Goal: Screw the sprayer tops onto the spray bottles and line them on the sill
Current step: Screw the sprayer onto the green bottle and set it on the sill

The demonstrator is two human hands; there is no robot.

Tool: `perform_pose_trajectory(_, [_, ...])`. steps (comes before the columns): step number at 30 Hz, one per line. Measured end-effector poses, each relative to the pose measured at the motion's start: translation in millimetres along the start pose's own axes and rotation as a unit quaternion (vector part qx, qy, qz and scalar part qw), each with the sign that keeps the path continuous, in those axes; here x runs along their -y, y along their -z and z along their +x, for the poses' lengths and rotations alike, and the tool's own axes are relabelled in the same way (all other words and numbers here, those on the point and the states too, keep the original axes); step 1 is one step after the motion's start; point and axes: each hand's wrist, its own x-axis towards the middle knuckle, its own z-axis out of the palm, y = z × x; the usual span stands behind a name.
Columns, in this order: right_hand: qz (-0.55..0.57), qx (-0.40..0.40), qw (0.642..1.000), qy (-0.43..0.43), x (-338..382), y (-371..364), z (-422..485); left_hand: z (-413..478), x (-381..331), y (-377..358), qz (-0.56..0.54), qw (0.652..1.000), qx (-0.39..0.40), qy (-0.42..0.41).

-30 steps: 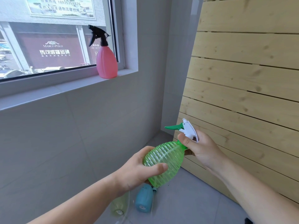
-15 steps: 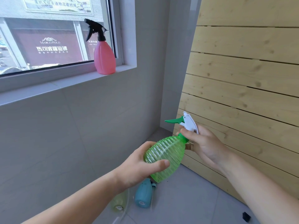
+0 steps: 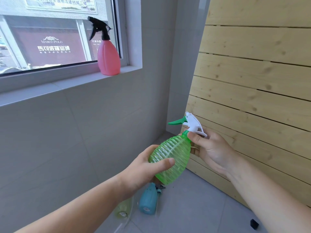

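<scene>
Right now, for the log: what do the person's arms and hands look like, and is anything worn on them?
Both are bare. The left hand and right hand show no gloves, rings or visible markings. Both forearms are uncovered as far as the frame's lower edge: no sleeve, watch, bracelet or strap shows. Nails look short and unpainted. The upper arms lie outside the picture.

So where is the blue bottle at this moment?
In the head view, the blue bottle lies on the floor, bottom centre, beneath the green bottle and beside a pale yellow bottle.
</scene>
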Motion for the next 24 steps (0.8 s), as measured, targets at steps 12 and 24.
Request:
perform_pose_trajectory(12, [0.165, 0.048, 0.983, -0.065, -1.5, -21.1, -5.5, 0.0, -1.1, -4.4, -0.096, 0.985, 0.121, 0.070])
perform_pose_trajectory(24, [0.073, -0.040, 0.996, -0.016, -8.6, -32.2, -3.4, 4.0, -1.7, -21.1, 0.107, 0.990, -0.090, -0.014])
